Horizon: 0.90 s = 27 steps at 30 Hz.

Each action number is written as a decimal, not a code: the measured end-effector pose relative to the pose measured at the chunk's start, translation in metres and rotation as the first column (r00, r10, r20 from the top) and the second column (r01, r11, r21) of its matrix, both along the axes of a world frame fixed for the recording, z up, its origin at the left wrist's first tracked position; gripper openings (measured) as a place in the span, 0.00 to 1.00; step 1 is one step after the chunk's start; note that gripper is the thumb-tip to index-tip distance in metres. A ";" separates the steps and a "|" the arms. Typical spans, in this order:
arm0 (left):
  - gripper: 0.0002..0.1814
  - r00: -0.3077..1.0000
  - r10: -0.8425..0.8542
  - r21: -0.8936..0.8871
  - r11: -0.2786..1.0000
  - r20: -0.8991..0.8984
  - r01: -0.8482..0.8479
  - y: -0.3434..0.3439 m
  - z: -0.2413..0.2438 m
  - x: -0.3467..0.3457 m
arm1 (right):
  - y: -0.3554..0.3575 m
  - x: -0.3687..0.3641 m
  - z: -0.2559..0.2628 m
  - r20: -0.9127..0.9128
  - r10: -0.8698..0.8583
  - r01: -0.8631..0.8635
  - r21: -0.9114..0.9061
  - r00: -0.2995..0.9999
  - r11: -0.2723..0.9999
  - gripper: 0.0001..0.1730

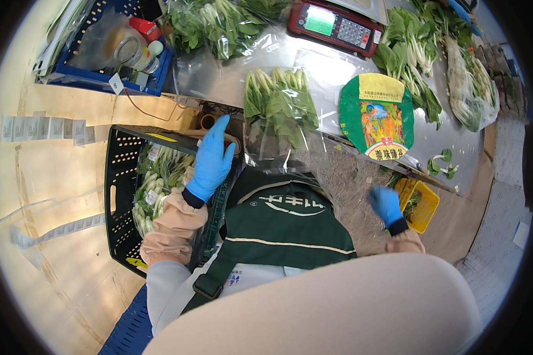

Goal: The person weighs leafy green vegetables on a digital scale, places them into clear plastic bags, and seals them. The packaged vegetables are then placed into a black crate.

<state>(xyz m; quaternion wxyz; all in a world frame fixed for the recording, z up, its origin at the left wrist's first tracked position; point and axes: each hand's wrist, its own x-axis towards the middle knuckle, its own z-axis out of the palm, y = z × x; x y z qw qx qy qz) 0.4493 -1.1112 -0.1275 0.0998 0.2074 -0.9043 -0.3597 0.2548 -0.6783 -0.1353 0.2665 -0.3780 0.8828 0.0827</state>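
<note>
My left hand (211, 162), in a blue glove, is raised over the inner edge of a dark green plastic crate (115, 159). Its fingers point toward the table, the thumb stands apart, and nothing is held. Bagged leafy greens (153, 186) with white labels lie in that crate. In front of my apron, a clear plastic bag of leafy greens (286, 102) rests on the metal table (204, 84), its loose end hanging past the edge. My right hand (384, 205), also gloved in blue, is blurred below the table's edge near a yellow basket (426, 206); its finger position is unclear.
A red digital scale (335, 27) stands at the back. Right of the bag lies a green and yellow printed sheet (377, 117), with loose greens (411, 49) beyond. A blue basket (102, 82) holds a jar. Another person's gloved hand (461, 11) shows at top right.
</note>
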 end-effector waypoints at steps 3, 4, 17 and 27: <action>0.38 0.958 -0.195 -0.465 0.842 0.212 0.274 0.006 0.005 -0.023 | -0.104 -0.011 0.012 0.516 -0.423 0.661 -0.485 0.745 0.572 0.17; 0.37 0.936 -0.241 -0.546 0.763 0.258 0.347 0.005 -0.008 -0.028 | -0.129 -0.008 0.018 0.813 -0.391 0.888 -0.307 0.432 0.343 0.22; 0.32 0.778 -0.533 -0.497 0.602 0.334 0.625 0.003 -0.026 -0.023 | 0.001 0.018 -0.046 0.106 -0.025 0.045 -0.190 0.994 0.981 0.27; 0.30 0.692 -0.600 -0.378 0.580 0.400 0.722 -0.008 -0.024 -0.018 | -0.181 -0.045 -0.045 -0.301 0.580 -0.608 -0.649 0.757 0.457 0.24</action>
